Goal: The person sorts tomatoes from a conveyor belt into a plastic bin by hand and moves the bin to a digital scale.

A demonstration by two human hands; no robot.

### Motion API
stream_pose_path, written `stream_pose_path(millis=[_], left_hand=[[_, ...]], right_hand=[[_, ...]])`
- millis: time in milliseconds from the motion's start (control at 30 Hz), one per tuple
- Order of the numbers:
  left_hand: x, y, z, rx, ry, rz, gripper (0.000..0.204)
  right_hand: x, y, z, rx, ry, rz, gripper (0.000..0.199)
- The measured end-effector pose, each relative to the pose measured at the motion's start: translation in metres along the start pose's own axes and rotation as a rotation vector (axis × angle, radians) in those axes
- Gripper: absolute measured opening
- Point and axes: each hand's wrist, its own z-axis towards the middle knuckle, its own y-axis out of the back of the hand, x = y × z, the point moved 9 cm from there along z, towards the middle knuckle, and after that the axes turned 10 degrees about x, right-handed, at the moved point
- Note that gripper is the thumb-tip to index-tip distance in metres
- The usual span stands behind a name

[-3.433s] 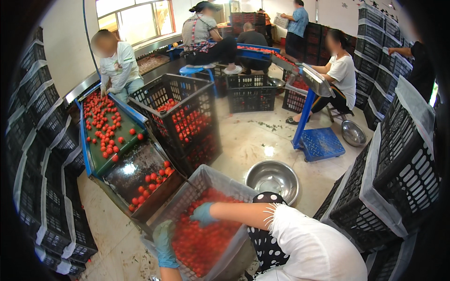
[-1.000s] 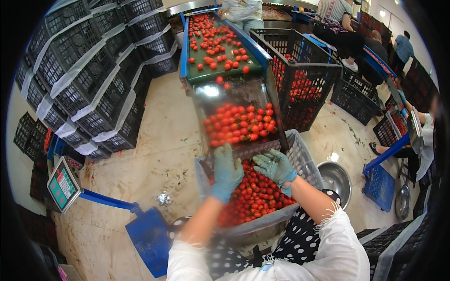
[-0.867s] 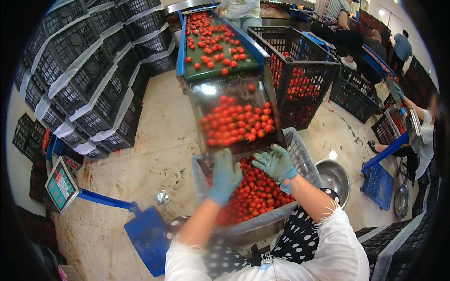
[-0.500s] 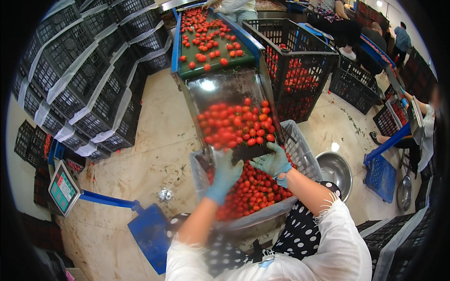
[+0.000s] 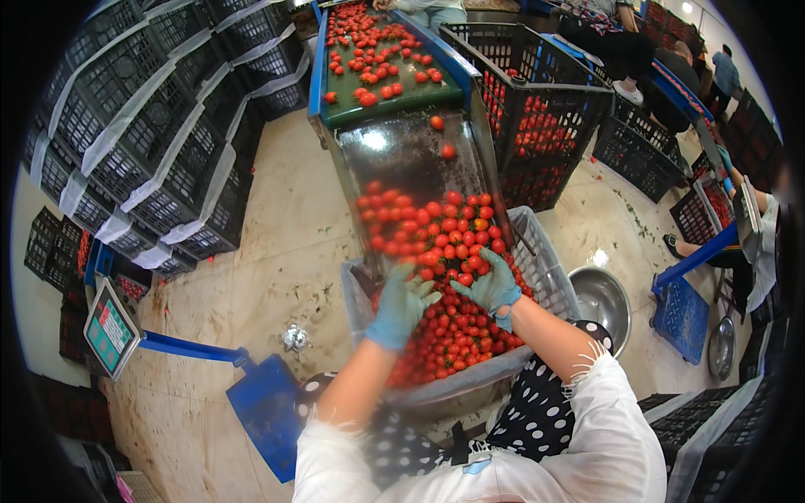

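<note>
My left hand (image 5: 401, 308), in a pale blue-green glove, is open at the lower left end of a dark sloping chute (image 5: 390, 155). My right hand (image 5: 495, 285), gloved alike, is open too, its fingers spread against tomatoes at the chute's lower right. A heap of small red tomatoes (image 5: 436, 226) lies on the lower chute just beyond both hands. Below them, a crate (image 5: 549, 272) with a pale plastic liner holds many more tomatoes (image 5: 457, 339). Neither hand grips a tomato that I can see. The picture is blurred around the left fingers.
A green conveyor belt (image 5: 432, 95) carries tomatoes above the chute. Black crates (image 5: 109, 126) are stacked at left; a tall black crate (image 5: 545, 88) stands right of the belt. Blue scales (image 5: 267, 411) flank me. A steel bowl (image 5: 619, 306) sits on the floor at right. Other people work farther back.
My left fingers have spread, and my right hand has risen slightly against the heap. Tomatoes now reach lower between my hands. Two more tomatoes are on the upper chute below the belt.
</note>
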Motion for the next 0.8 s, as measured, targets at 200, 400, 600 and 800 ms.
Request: stream_pose_path(millis=[200, 400, 600, 800], left_hand=[[0.001, -0.002, -0.004, -0.054, -0.033, 0.103, 0.042], [0.001, 0.006, -0.006, -0.050, -0.012, 0.114, 0.044], [0.004, 0.002, -0.011, -0.020, -0.017, 0.130, 0.046], [0.005, 0.003, -0.008, 0.066, -0.020, 0.164, 0.043]], right_hand=[[-0.002, 0.009, 0.003, -0.024, -0.003, 0.016, 0.056], [-0.006, 0.008, 0.002, 0.002, -0.024, 0.003, 0.058], [-0.009, 0.015, -0.005, -0.081, -0.043, -0.024, 0.062], [-0.001, 0.003, -0.007, -0.072, -0.077, -0.101, 0.068]])
